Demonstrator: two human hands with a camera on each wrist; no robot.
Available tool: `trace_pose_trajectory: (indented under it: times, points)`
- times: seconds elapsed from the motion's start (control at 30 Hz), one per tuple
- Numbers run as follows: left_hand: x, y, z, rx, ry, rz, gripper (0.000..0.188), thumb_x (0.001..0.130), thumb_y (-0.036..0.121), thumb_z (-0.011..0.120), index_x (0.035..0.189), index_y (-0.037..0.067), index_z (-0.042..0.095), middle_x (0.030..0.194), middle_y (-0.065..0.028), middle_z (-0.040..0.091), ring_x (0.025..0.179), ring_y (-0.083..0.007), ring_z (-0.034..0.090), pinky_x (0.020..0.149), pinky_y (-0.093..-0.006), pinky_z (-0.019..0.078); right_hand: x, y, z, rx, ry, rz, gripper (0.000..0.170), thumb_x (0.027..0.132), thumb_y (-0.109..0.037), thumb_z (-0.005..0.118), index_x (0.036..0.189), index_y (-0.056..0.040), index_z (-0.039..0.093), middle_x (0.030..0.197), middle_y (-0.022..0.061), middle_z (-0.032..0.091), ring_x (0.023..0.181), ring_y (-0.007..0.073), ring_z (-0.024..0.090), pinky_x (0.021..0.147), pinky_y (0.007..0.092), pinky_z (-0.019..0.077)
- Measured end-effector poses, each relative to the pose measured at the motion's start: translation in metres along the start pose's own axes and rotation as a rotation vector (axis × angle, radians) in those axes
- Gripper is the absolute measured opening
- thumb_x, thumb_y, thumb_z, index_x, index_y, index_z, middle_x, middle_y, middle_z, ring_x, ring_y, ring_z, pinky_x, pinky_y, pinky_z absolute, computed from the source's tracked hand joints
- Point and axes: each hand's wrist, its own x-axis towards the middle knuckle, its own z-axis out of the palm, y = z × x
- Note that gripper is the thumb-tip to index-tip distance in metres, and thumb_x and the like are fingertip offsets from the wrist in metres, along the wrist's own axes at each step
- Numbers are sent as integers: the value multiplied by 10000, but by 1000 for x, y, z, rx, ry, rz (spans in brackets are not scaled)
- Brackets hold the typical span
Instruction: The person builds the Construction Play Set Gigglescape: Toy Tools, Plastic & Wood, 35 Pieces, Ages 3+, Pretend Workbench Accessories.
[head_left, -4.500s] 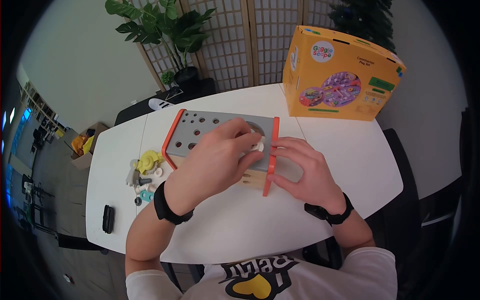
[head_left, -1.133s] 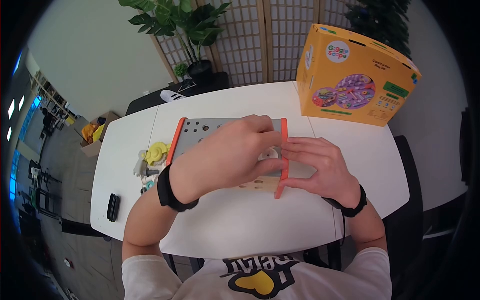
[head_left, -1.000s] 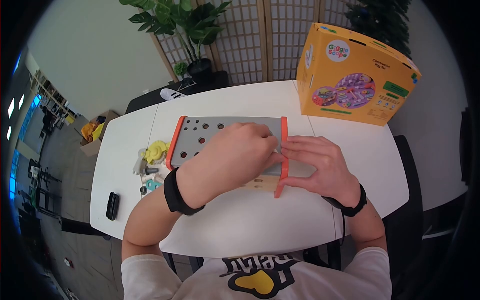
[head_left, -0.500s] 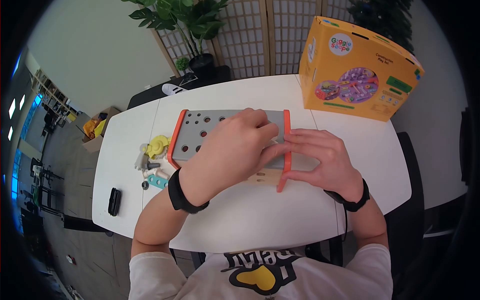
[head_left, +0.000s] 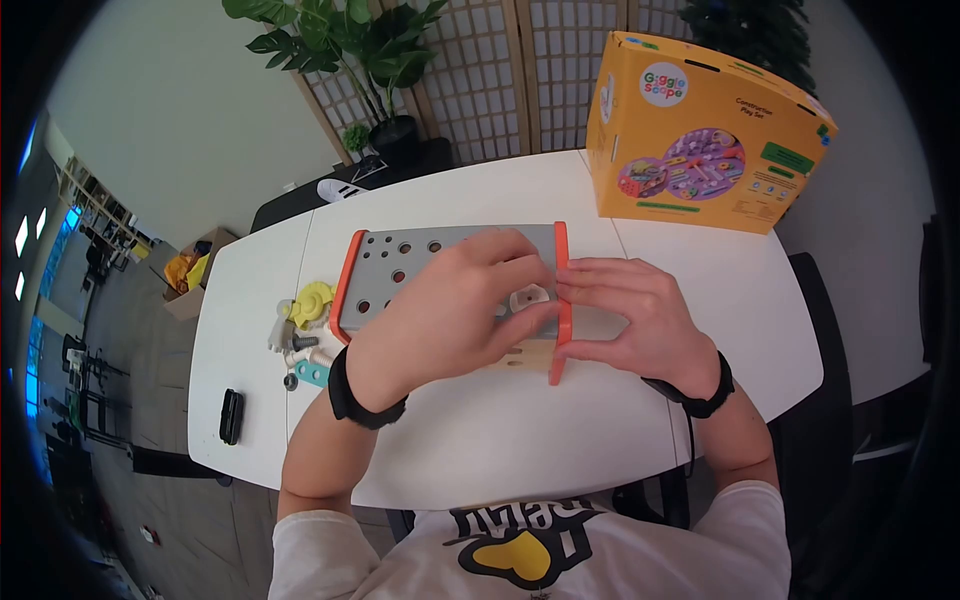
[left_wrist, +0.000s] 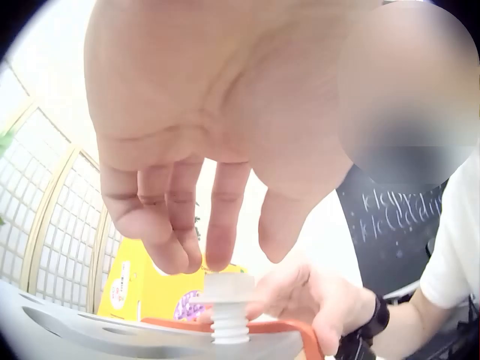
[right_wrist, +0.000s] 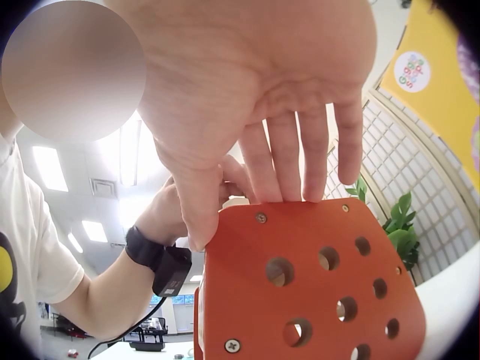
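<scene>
A toy workbench [head_left: 380, 285] with a grey, holed top and orange end panels stands on the white table [head_left: 450, 450]. In its top, near the right end, a white plastic bolt [left_wrist: 229, 289] stands upright, thread partly showing below the head. My left hand [head_left: 455, 310] hovers over this bolt, thumb and fingers spread around the head; in the left wrist view the fingertips are just above it, apart. My right hand [head_left: 640, 315] rests straight fingers on the top edge of the right orange panel [right_wrist: 307, 247], its thumb at the panel's near edge.
Left of the workbench lie loose toy parts: a yellow piece [head_left: 315, 300], a grey bolt [head_left: 305, 342] and a teal strip [head_left: 312, 373]. A black case [head_left: 231, 417] is near the left table edge. A yellow box [head_left: 710, 140] stands at the back right.
At first the left hand pinched a white piece near the large opening; later its fingers closed over the bolt head. Now they are spread, and the bolt shows. The right hand stays on the panel.
</scene>
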Motion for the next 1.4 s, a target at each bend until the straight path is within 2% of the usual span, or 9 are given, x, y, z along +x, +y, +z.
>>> trace_pose_trajectory:
  times: [0.13, 0.43, 0.63, 0.73, 0.93, 1.03, 1.13, 1.23, 1.4]
  points:
    - [1, 6, 5, 215, -63, -71, 164, 804, 84, 820, 908, 14, 715, 982, -140, 721, 884, -328, 703, 790, -404, 579, -1, 0, -1, 9, -26, 9, 511, 666, -341, 939, 1054, -44, 790, 1183, 95, 763, 1157, 260, 710, 961, 377, 562]
    - [6, -12, -6, -224, -201, 103, 110, 772, -70, 694, 847, 10, 683, 925, -128, 717, 907, -345, 694, 796, -396, 578, -1, -1, -3, 22, -35, 14, 534, 658, -327, 950, 1082, -47, 786, 1199, 98, 758, 1170, 270, 705, 974, 381, 560]
    - [5, 4, 6, 228, 41, -19, 82, 826, 57, 767, 856, 11, 707, 898, -134, 700, 869, -330, 691, 769, -409, 571, -1, -2, -3, 22, -38, 24, 529, 664, -333, 947, 1080, -47, 788, 1192, 94, 761, 1171, 270, 705, 980, 383, 558]
    - [4, 11, 6, 310, -144, -158, 120, 825, 96, 799, 870, 13, 724, 958, -144, 706, 855, -323, 693, 764, -416, 568, 0, -1, -3, 15, -42, 21, 531, 664, -336, 947, 1078, -44, 789, 1189, 95, 762, 1172, 269, 704, 982, 382, 557]
    - [4, -9, 0, 7, -163, 125, 72, 820, 30, 754, 881, 9, 722, 953, -132, 715, 871, -346, 699, 804, -407, 568, -1, -1, -2, 21, -38, 28, 533, 662, -334, 948, 1079, -43, 789, 1189, 99, 762, 1178, 269, 703, 988, 383, 556]
    - [8, -9, -5, -155, -249, 79, 80, 816, 6, 731, 895, 9, 720, 947, -125, 711, 881, -357, 696, 819, -398, 565, -1, -1, -3, 24, -39, 27, 538, 659, -334, 949, 1083, -45, 790, 1186, 100, 762, 1178, 269, 703, 991, 385, 555]
    - [12, 5, 1, -129, 49, 63, 106, 808, 29, 764, 900, 5, 717, 908, -126, 704, 853, -348, 697, 782, -393, 569, 0, -2, -3, 25, -37, 34, 543, 657, -336, 950, 1087, -45, 790, 1183, 101, 763, 1177, 271, 703, 993, 387, 555]
    - [6, 7, 8, 235, 33, -79, 120, 820, 68, 779, 904, 4, 722, 889, -133, 697, 820, -338, 698, 739, -395, 571, -2, -1, -2, 28, -39, 36, 544, 658, -337, 949, 1087, -42, 790, 1183, 103, 762, 1176, 272, 704, 995, 388, 556]
    - [3, 7, 8, 254, -142, -91, 159, 816, 68, 786, 957, 7, 744, 920, -146, 706, 818, -341, 699, 743, -409, 573, -1, 0, -1, 32, -37, 34, 545, 658, -332, 949, 1085, -33, 789, 1192, 105, 760, 1179, 272, 702, 999, 387, 556]
